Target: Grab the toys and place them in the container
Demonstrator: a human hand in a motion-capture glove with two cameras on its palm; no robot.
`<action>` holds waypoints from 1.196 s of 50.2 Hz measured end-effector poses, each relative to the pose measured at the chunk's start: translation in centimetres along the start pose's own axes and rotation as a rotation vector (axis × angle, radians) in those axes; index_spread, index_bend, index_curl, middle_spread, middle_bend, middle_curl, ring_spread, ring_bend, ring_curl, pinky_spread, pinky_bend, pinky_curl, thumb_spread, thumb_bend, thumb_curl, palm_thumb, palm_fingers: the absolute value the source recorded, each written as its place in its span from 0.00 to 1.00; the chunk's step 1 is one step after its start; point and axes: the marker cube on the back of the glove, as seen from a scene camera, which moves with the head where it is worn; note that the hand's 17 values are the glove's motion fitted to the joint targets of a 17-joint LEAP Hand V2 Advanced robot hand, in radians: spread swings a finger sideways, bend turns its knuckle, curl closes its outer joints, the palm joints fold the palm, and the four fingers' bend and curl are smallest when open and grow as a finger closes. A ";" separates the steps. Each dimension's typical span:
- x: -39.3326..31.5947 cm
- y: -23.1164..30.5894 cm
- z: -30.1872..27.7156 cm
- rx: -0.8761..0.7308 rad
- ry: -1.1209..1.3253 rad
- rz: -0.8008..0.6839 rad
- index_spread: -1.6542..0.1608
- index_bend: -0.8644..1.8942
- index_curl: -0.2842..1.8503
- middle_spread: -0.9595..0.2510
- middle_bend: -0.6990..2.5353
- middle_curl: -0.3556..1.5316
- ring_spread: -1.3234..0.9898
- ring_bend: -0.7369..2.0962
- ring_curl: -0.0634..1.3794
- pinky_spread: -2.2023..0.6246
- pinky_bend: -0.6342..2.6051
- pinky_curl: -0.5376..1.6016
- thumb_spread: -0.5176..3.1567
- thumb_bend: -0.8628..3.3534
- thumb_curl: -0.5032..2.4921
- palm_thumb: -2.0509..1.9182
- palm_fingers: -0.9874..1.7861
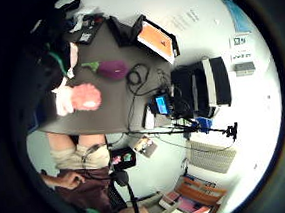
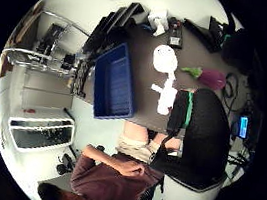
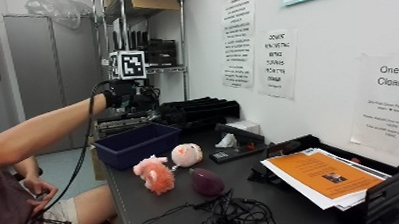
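Outside view: we log three toys on the dark table (image 3: pixel 149 204), near its front edge.
Pink toy: a fuzzy pink plush (image 3: pixel 155 176) sits just in front of the blue bin (image 3: pixel 135 142), nearest the person.
Round toy: a pale round plush (image 3: pixel 186 154) with a pink face lies just beside the pink one, toward the wall; we cannot tell whether they touch.
Eggplant: a purple eggplant toy (image 3: pixel 206 182) rests beside both, close to the tangle of black cables (image 3: pixel 219 214).
Bin: blue, rectangular, open-topped, at the table's end near the metal shelving (image 3: pixel 127 49); we see no toys inside it from the thumb side palm view.
Right hand: the gloved hand (image 3: pixel 124 98) is raised on an outstretched arm, above the far end of the bin and well apart from the toys. It has hold of none of them; how far its fingers are curled we cannot tell.
Other hand: bare, down by the person's lap.
Table, further out: a tissue box (image 3: pixel 235 133) and a small black device (image 3: pixel 237 153) lie toward the wall; a black tray (image 3: pixel 382 195) holds papers with an orange cover sheet (image 3: pixel 318 174).
Wall: printed notices (image 3: pixel 240 40) are posted above the table.
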 end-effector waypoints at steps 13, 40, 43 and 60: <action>0.4 0.0 1.5 -0.076 0.016 -0.160 0.81 0.32 0.15 0.64 0.29 0.25 0.47 0.54 0.22 0.71 0.41 0.38 0.47 0.24 0.19 0.53 0.49; -2.2 -2.4 15.8 -0.394 0.013 -0.296 0.79 0.33 0.17 0.73 0.27 0.32 0.52 0.47 0.20 0.76 0.47 0.41 0.49 0.20 0.24 0.52 0.26; -2.2 -2.8 18.9 -0.474 0.051 -0.273 0.79 0.32 0.17 0.75 0.26 0.32 0.53 0.46 0.19 0.76 0.47 0.41 0.48 0.20 0.25 0.53 0.23; -1.7 -5.7 26.9 -0.324 0.021 -0.220 0.78 0.38 0.18 0.64 0.37 0.37 0.49 0.48 0.20 0.75 0.36 0.36 0.48 0.23 0.28 0.61 0.53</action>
